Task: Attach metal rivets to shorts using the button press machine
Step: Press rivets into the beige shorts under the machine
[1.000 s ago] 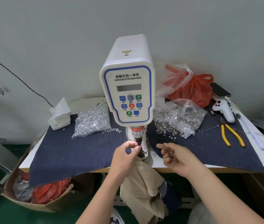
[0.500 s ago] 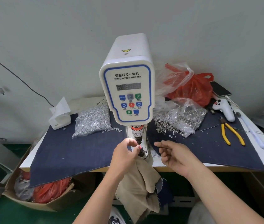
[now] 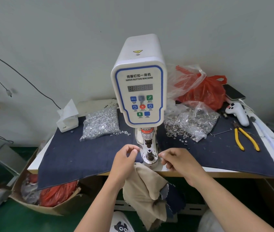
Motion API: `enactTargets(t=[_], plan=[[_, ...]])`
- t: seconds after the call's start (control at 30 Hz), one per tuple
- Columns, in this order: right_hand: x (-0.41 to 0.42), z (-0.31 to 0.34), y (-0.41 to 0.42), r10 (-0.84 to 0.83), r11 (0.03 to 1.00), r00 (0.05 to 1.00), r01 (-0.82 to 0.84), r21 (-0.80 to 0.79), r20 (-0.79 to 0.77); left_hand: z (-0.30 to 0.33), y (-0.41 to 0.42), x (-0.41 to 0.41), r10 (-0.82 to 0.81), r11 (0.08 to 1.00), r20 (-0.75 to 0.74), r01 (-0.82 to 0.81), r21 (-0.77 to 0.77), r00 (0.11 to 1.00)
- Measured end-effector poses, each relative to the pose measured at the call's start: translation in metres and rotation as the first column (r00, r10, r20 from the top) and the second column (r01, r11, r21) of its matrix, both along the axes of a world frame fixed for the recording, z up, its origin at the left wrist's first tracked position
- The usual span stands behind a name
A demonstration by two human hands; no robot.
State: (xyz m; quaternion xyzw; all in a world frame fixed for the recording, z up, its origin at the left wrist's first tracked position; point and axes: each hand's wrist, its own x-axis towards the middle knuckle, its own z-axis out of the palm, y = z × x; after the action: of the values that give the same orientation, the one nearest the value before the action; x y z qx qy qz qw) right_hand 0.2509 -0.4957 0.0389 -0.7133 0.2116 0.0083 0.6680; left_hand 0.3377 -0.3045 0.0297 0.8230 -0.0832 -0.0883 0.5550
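Lower die (image 3: 149, 154) flanked by left hand (image 3: 124, 162) and right hand (image 3: 177, 160), fingers loosely curled, nothing held; beige shorts (image 3: 145, 183) draped over worktop (image 3: 216, 169) edge.

Glossy white plastic machine (image 3: 138, 77), matt navy denim cloth (image 3: 82, 153), beige fabric shorts (image 3: 147, 186).

Your way to the small metal post (image 3: 149, 154) at the bottom of the tall white button machine (image 3: 139, 91) is open from the front. Your left hand (image 3: 124, 162) and right hand (image 3: 177, 162) sit on either side of it, with a gap between them. The dark metal punch (image 3: 147, 142) hangs right above the post, so the room there is tight. The clear bag of silver rivets (image 3: 101, 123) blocks the far left. The clear bag of metal rings (image 3: 193, 120) blocks the far right. The bare dark blue cloth (image 3: 76, 154) gives you room.
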Motion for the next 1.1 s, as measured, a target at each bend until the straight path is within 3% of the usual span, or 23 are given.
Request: enactTargets(t=[0.4, 0.67, 0.93, 1.1], plan=[[-0.003, -0.004, -0.003, -0.011, 1.0, 0.999, 0.012, 0.023, -0.048, -0.009, -0.01, 0.001, -0.157, 0.955, 0.22, 0.091, 0.283, 0.963], [0.0, -0.011, -0.002, -0.019, 0.998, 0.998, 0.022, 0.054, -0.052, -0.007, -0.018, 0.003, -0.202, 0.911, 0.229, 0.096, 0.402, 0.952], [-0.001, -0.012, -0.006, -0.026, 0.995, 0.997, 0.032, 0.091, -0.069, 0.002, -0.013, 0.004, -0.116, 0.969, 0.196, 0.067, 0.238, 0.974], [0.0, -0.012, -0.004, -0.031, 0.992, 0.995, 0.042, 0.118, -0.093, 0.01, -0.017, 0.001, -0.165, 0.959, 0.273, 0.09, 0.267, 0.948]])
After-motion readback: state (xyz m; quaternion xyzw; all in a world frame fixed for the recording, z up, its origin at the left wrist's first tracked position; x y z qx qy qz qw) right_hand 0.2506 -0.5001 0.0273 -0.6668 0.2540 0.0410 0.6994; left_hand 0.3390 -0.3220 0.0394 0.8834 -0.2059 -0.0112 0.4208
